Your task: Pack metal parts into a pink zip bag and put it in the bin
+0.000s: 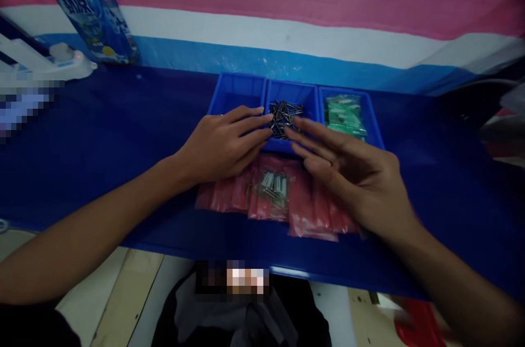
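dim, bluish | soft focus | corners vignetted | edges distorted

Three bins (292,146) stand side by side on the table (123,134); metal pins (285,115) fill the middle one, packets (344,113) the right; pouches (303,210) lie before them; a bag (94,16) far left behind.

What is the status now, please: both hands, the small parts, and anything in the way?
Left hand and right hand open, fingertips at middle blue bin. Metal pins piled inside. Pink bags under the hands.
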A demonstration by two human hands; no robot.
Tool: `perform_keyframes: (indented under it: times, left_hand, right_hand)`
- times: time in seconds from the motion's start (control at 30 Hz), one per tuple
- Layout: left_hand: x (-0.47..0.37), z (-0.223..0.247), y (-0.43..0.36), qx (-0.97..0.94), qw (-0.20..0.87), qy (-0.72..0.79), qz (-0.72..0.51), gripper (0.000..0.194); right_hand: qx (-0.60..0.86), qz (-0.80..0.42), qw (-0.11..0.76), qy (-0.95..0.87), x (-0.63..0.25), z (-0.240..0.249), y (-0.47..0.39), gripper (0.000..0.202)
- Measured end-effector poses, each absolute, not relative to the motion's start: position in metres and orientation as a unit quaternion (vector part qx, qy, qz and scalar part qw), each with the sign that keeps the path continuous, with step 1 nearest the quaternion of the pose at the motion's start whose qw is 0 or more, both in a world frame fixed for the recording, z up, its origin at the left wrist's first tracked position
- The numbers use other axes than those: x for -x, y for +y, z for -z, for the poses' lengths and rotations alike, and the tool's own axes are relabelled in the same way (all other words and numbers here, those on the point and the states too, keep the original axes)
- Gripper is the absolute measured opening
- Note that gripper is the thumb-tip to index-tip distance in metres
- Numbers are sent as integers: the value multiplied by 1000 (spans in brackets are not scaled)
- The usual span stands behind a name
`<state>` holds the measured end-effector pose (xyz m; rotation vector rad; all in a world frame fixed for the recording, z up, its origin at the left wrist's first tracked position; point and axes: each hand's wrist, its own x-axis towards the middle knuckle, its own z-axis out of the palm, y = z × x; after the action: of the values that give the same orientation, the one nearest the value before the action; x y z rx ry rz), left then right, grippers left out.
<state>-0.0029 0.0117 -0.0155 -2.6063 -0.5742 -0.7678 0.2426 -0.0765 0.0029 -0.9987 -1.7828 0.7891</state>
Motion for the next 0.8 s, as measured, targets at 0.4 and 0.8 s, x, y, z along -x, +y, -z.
perform_keyframes:
  times: [0.4, 0.8]
  left_hand:
    - [1, 14, 11, 925, 176, -210, 265, 25]
    - [-2, 6, 5, 911, 119, -188, 347, 20]
  right_hand:
    - [353, -115, 251, -894, -248, 15, -74, 25]
    - [476, -448, 432, -621, -239, 0, -82, 21]
